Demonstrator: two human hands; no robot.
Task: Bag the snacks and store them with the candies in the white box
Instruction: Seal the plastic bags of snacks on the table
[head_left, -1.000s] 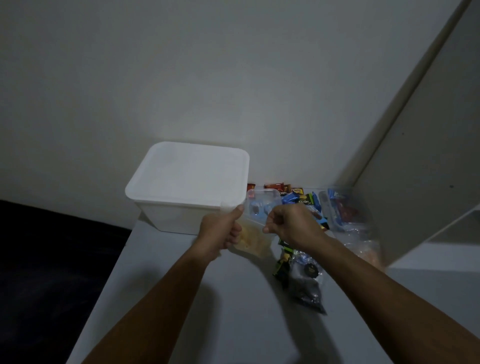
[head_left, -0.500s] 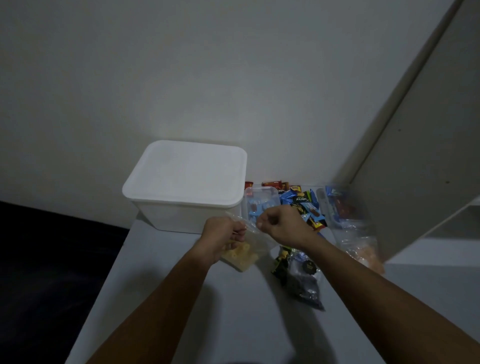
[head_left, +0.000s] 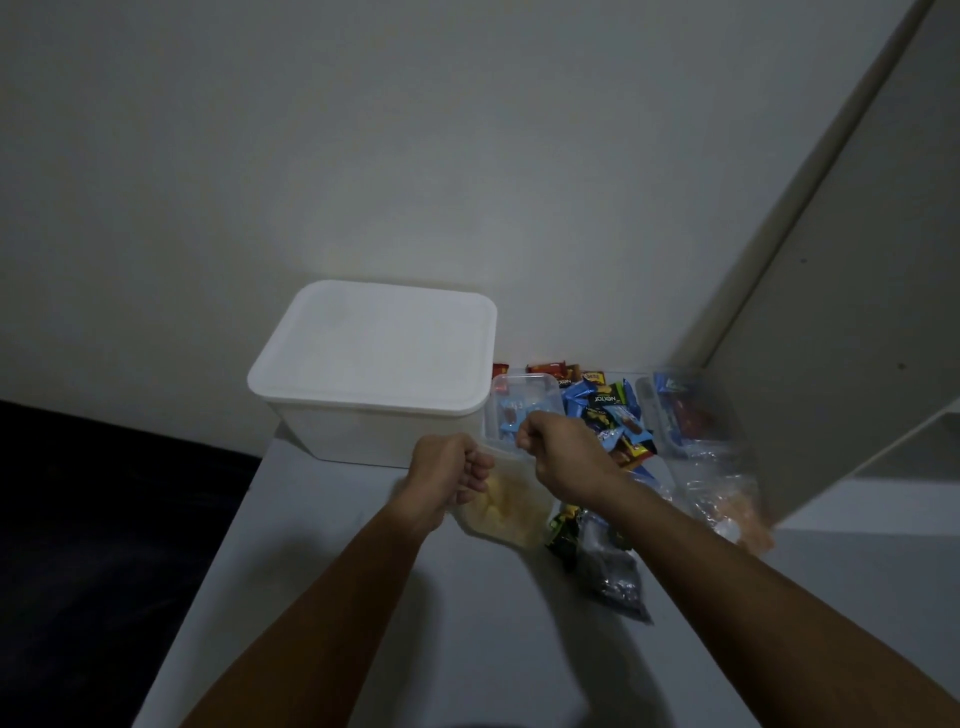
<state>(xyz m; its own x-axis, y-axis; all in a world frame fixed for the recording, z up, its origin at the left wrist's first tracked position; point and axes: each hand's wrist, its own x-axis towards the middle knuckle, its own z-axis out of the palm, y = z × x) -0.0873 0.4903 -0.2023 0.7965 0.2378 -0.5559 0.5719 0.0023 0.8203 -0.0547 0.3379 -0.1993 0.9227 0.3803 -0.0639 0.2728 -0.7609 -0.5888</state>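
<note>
A clear plastic bag of yellow snacks (head_left: 506, 512) hangs just above the grey table (head_left: 363, 597), in front of the white box (head_left: 374, 364), whose lid is on. My left hand (head_left: 449, 475) grips the bag's top left edge. My right hand (head_left: 558, 449) pinches the top right edge. Behind my right hand lie several wrapped candies (head_left: 605, 410), blue, black and red, next to a clear tub (head_left: 524, 402).
A dark snack bag (head_left: 610, 574) lies under my right forearm. A clear bag of orange snacks (head_left: 727, 506) and another clear tub (head_left: 680, 410) sit at the right by a tilted white panel (head_left: 852, 312). The table's left edge drops to a dark floor.
The bag of yellow snacks has come down towards the table and my two hands have drawn closer together along its top edge.
</note>
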